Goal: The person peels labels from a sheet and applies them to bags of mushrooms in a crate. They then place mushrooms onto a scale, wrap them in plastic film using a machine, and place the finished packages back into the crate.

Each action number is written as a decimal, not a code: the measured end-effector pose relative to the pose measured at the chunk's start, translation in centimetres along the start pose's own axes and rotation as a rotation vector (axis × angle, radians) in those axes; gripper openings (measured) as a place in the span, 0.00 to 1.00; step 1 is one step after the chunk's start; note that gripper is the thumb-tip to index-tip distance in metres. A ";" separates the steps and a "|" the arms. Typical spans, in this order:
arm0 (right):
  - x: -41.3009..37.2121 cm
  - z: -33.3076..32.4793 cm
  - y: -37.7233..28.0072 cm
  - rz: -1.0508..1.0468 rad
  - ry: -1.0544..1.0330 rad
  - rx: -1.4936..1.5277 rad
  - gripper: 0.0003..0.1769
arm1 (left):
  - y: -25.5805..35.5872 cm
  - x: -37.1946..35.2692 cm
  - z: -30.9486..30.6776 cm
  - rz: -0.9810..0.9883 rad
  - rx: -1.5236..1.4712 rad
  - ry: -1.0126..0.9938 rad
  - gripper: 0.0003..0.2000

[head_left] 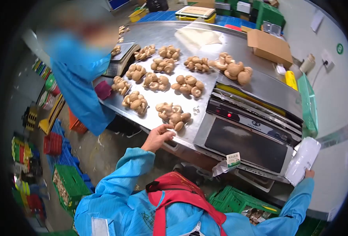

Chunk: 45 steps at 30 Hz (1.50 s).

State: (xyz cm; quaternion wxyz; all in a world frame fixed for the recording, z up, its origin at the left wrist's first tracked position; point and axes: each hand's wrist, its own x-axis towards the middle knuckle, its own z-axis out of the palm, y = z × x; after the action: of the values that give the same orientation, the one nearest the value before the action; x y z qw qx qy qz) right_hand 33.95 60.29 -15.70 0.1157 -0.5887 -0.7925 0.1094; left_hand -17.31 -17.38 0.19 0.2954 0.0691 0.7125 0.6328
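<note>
My left hand (158, 137) reaches over the front edge of the metal table (150, 118), its fingers apart. The fingertips are at the near side of a cluster of brown mushrooms (174, 115), and contact is hard to make out. Far to the right, my right hand (309, 173) is at the lower right side of a glossy white roll (303, 161). Most of its fingers are hidden there, so its grip does not show. Between my hands stands a wrapping machine (246, 143) with a dark flat plate and a lit red light.
Several more mushroom clusters (156, 82) cover the table's left half. Beside a scale (121, 59) stands a co-worker in a blue smock (77, 74). A cardboard box (270, 47) and green basket (308, 104) are at the right. Green crates (237, 200) sit below.
</note>
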 end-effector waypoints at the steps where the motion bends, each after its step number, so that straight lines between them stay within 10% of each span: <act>1: -0.2 -0.7 -1.9 -0.018 -0.010 -0.001 0.23 | -0.5 0.3 -0.9 0.015 -0.020 0.091 0.15; 4: -3.0 -2.3 -3.4 0.391 -0.126 0.289 0.30 | -1.4 1.8 -3.5 0.007 -0.009 0.318 0.16; 10: -3.9 -5.8 -2.6 -0.043 0.029 -0.018 0.26 | 0.6 7.8 -5.5 0.134 -0.080 0.266 0.14; 19: -17.4 -13.1 -51.2 -0.215 -0.576 0.916 0.23 | 13.5 27.5 3.3 0.195 -0.175 -0.104 0.25; 25: -16.1 -4.1 -62.8 -0.128 -0.736 1.154 0.31 | 17.0 35.3 9.0 -0.069 -0.136 -0.382 0.39; 42: -6.6 -5.1 -53.8 0.002 -0.801 1.179 0.25 | 15.2 24.6 20.8 -0.098 -0.265 -0.379 0.33; 45: -6.9 -8.2 -49.1 -0.434 -0.543 0.799 0.18 | 15.7 22.9 18.2 0.200 0.062 -0.347 0.22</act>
State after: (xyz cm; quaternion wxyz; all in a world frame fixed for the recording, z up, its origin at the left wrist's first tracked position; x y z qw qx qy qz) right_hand -6.11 40.05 6.90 0.1416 -0.2716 -0.7940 0.5250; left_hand -31.05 12.01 6.88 0.3469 0.2565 0.6595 0.6155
